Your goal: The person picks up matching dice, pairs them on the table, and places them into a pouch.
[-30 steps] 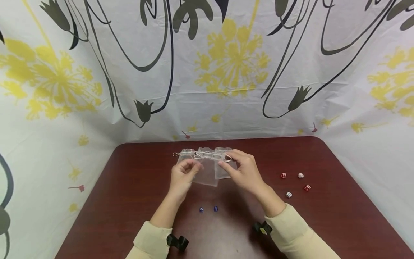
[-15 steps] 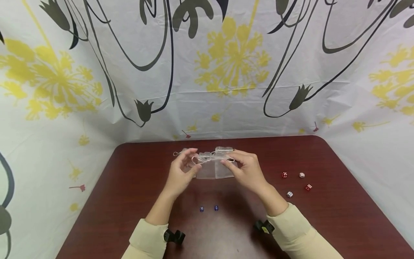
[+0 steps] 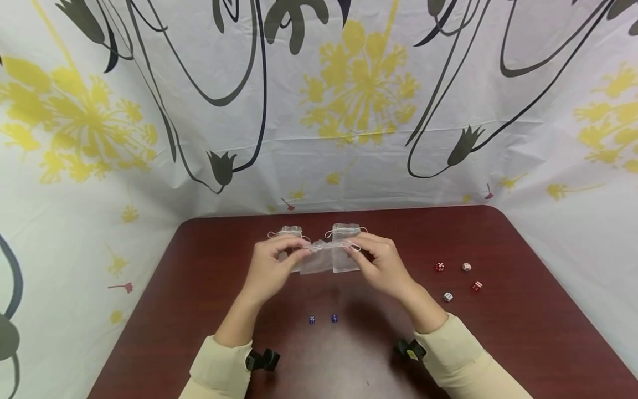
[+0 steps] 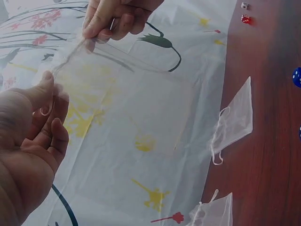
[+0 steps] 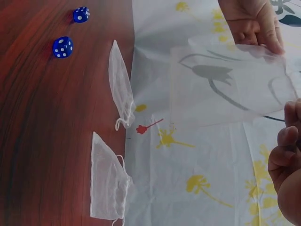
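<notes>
A sheer white drawstring pouch [image 3: 318,261] is held up by its mouth between both hands. My left hand [image 3: 269,269] pinches the left end of the gathered top between thumb and fingers. At the other end, the right hand [image 3: 382,266] pinches the top beside the cord loop. In the left wrist view, the see-through body of this pouch [image 4: 141,99] is spread flat. Two similar pouches lie on the table behind: one at right [image 3: 345,259], and another at left [image 3: 291,229], partly hidden by the left hand.
Two blue dice [image 3: 312,320] lie on the dark red table [image 3: 209,288] in front of the hands. To the right are two red dice [image 3: 440,267] and two white dice [image 3: 466,267]. A patterned cloth [image 3: 279,183] hangs behind the table's back edge.
My left hand has shifted left, its fingers spreading and then closing on the pouch's left top corner. The pouch top is now stretched between both hands. The right hand has barely moved.
</notes>
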Motion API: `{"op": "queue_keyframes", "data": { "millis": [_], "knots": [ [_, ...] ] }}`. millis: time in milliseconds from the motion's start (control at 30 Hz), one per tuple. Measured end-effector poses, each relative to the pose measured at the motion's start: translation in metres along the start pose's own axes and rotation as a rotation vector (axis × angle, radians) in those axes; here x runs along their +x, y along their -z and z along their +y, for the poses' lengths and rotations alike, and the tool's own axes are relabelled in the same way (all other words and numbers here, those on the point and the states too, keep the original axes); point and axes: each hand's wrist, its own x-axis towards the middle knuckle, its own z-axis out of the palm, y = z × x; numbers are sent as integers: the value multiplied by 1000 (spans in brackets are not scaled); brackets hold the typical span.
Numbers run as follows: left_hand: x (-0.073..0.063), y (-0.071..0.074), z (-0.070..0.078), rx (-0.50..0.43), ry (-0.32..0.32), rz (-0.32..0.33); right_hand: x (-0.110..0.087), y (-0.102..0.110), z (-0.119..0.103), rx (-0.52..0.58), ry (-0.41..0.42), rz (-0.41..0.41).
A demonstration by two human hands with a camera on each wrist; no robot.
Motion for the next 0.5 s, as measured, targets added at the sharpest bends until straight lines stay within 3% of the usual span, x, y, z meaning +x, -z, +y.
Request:
{"op": "queue_keyframes", "data": {
  "millis": [233, 500],
  "knots": [
    [1, 1, 0, -19, 14, 17, 1, 0, -4, 88, -14, -64],
    [1, 9, 4, -231, 58, -60, 3, 5, -8, 264, -59, -112]
  ]
}}
